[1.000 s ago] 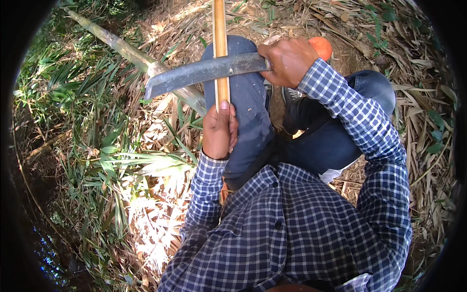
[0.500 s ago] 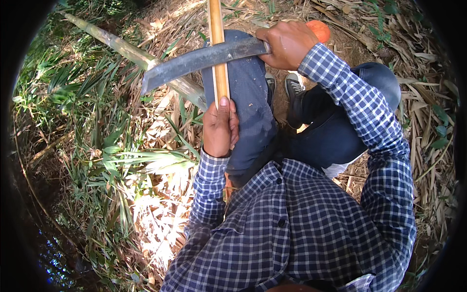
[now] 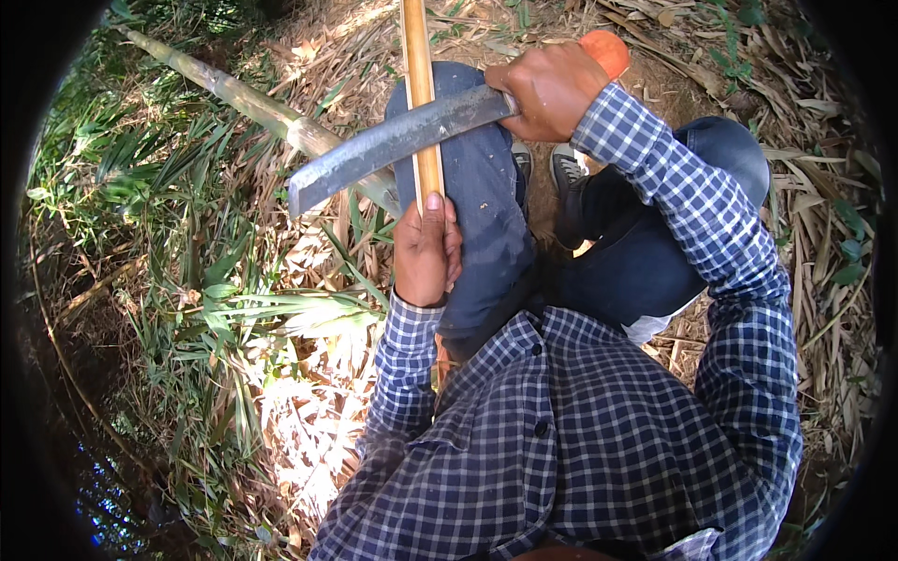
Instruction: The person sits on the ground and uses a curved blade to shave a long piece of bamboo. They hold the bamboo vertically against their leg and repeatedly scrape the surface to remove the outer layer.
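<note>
My right hand (image 3: 552, 92) is closed round the orange handle of a machete (image 3: 398, 140). Its long dark blade points left and lies across a split bamboo strip (image 3: 419, 56), whose pale hollow side faces up. The strip runs from the top edge of the view down to my left hand (image 3: 427, 249), which grips its near end with the thumb on top. My left knee (image 3: 482, 178), in dark jeans, is under the strip and the blade. Whether the edge bites into the strip cannot be made out.
A thick bamboo pole (image 3: 253, 107) lies slantwise on the ground at the upper left and passes behind the blade, close to my left knee. Green bamboo leaves (image 3: 215, 280) spread on the left, dry leaf litter (image 3: 804, 187) on the right. My shoes (image 3: 567, 168) stand between the knees.
The machete has tilted, its tip now lower and slightly further right, with the blade closer to my left hand. My left hand and the strip have shifted only slightly.
</note>
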